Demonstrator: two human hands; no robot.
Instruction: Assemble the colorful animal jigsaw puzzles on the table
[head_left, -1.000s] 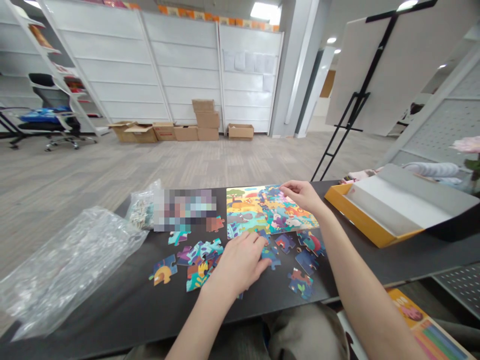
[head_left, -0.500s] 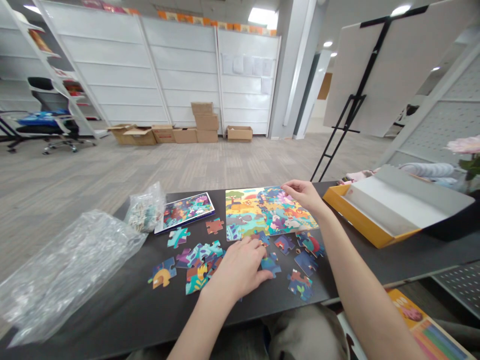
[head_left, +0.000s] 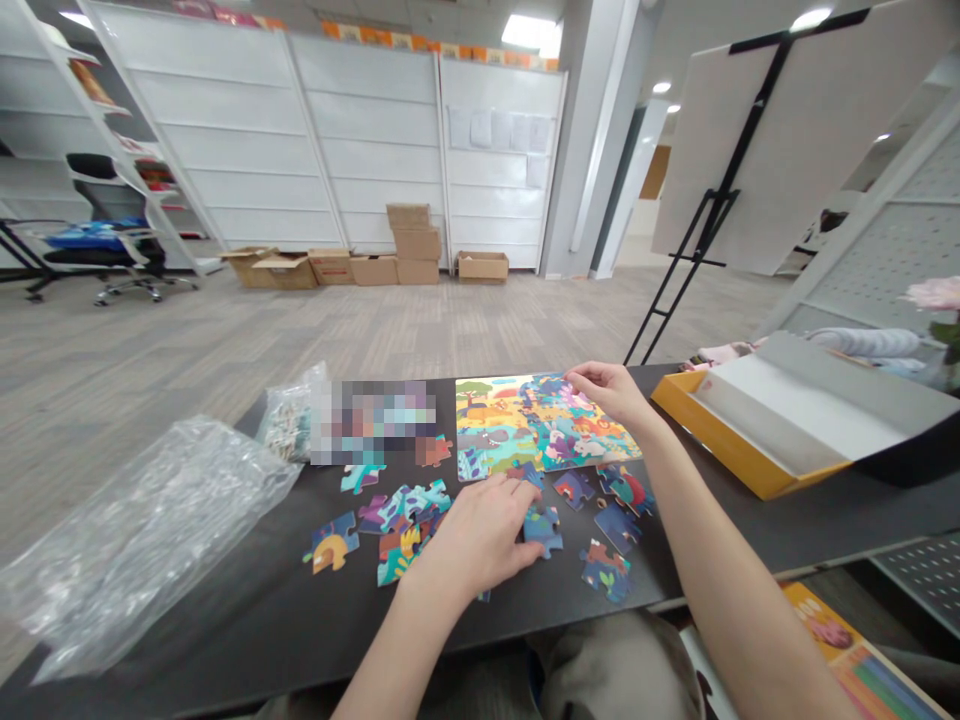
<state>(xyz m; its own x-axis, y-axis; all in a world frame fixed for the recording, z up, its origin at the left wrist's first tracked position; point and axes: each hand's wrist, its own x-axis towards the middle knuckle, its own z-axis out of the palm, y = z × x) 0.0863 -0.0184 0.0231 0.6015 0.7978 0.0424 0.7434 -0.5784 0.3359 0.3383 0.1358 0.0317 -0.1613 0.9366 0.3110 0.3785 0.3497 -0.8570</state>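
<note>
A partly assembled colourful jigsaw (head_left: 525,425) lies at the back of the black table (head_left: 225,620). My right hand (head_left: 611,392) rests on its far right corner, fingers curled and pinching at the edge. My left hand (head_left: 476,540) lies palm down over loose pieces, its fingertips touching a blue piece (head_left: 544,528). Several loose pieces (head_left: 401,515) are scattered left of that hand, and more (head_left: 607,495) lie between my arms. One piece with a yellow arch (head_left: 330,542) sits apart at the left.
A crumpled clear plastic bag (head_left: 135,540) covers the table's left end, with a smaller bag of pieces (head_left: 289,415) behind it. An open yellow box (head_left: 757,420) stands at the right. An easel (head_left: 712,200), cardboard boxes (head_left: 409,240) and an office chair (head_left: 105,230) stand beyond.
My left hand has slid a little toward me and right, its fingertips now on the blue piece. My right hand has stayed on the jigsaw's corner.
</note>
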